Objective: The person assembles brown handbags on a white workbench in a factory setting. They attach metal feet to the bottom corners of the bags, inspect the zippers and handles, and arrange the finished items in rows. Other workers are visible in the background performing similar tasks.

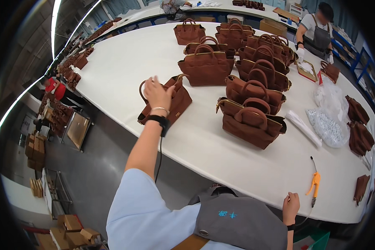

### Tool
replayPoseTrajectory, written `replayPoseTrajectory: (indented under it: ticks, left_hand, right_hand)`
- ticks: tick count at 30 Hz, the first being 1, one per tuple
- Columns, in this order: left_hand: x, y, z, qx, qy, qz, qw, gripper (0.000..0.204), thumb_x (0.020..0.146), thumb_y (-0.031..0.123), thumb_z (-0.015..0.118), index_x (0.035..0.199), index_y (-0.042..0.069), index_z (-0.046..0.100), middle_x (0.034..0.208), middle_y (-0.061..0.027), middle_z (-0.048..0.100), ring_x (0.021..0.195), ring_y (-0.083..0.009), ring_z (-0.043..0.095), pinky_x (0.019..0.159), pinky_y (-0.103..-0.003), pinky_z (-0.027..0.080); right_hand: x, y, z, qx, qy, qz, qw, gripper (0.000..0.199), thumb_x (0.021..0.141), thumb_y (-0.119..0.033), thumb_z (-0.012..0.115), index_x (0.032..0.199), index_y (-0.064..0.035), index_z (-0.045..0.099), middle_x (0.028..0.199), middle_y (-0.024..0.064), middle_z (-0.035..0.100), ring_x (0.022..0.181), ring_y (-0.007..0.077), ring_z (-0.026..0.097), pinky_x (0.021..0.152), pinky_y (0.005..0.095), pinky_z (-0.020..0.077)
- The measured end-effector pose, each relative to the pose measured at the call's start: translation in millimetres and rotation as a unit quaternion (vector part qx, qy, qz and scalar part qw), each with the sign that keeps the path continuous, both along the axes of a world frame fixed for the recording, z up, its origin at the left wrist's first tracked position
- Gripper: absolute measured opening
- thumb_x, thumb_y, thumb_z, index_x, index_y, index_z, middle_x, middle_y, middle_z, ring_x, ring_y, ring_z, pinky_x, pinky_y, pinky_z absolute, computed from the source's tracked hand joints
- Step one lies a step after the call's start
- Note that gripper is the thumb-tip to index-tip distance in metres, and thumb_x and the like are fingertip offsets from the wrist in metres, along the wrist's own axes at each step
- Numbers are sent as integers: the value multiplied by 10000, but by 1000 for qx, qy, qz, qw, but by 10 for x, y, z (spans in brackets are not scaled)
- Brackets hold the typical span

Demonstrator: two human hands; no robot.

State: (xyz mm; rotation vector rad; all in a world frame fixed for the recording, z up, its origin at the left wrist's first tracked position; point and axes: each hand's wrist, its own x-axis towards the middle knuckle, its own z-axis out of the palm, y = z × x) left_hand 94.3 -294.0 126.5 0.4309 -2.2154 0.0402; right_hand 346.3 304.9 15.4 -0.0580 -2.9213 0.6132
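Observation:
My left hand point(157, 95) lies over the top of a brown handbag point(176, 106) near the table's left edge. Its fingers are stretched out and apart, and the bag's handle loops beside them; whether the thumb touches the handle is hard to see. The bag stands slightly turned, apart from the others. My right hand point(291, 206) is curled closed at the near edge of the table, with nothing visible in it. Just to its right lies an orange air blow gun point(315, 185) with a thin black nozzle and a hose.
Several similar handbags point(254, 125) stand in rows on the white table point(187, 154). On the right are a clear plastic bag point(331, 121), a white roll point(304, 128) and more brown bags point(358, 137). A co-worker point(316, 33) in white gloves stands across, beside a tray point(307, 71).

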Motion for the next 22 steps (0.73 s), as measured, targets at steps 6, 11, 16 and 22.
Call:
replayPoseTrajectory:
  ticks: [6, 11, 16, 22]
  left_hand:
    - [124, -407, 226, 330, -281, -81, 898, 362, 886, 339, 654, 955, -16, 649, 751, -152, 676, 590, -231, 649, 620, -338, 532]
    - [524, 94, 105, 531, -283, -208, 771, 354, 935, 327, 588, 802, -1, 607, 623, -52, 599, 522, -170, 629, 501, -282, 497]
    - [806, 910, 431, 693, -389, -242, 556, 226, 1007, 227, 450, 884, 52, 523, 844, -83, 649, 930, -248, 682, 807, -324, 521]
    - [1039, 1673, 250, 831, -283, -323, 353, 154, 1017, 170, 417, 1006, 38, 494, 1214, -230, 582, 1188, -342, 561, 1003, -404, 460]
  right_hand:
    - [-78, -219, 73, -5, 43, 62, 997, 106, 819, 30, 589, 919, 30, 625, 789, 142, 557, 671, 288, 574, 606, 366, 469]
    - [-88, -277, 75, 15, 19, 114, 993, 106, 811, 6, 603, 912, 9, 638, 782, 138, 575, 687, 299, 589, 617, 378, 480]
    - [-178, -516, 261, -4, 5, 168, 986, 117, 793, -27, 617, 905, -9, 649, 819, 135, 597, 782, 327, 604, 671, 416, 497]
    - [-372, -1014, 443, -141, 13, 233, 962, 133, 810, -58, 637, 935, -27, 668, 855, 127, 629, 787, 317, 626, 680, 377, 514]
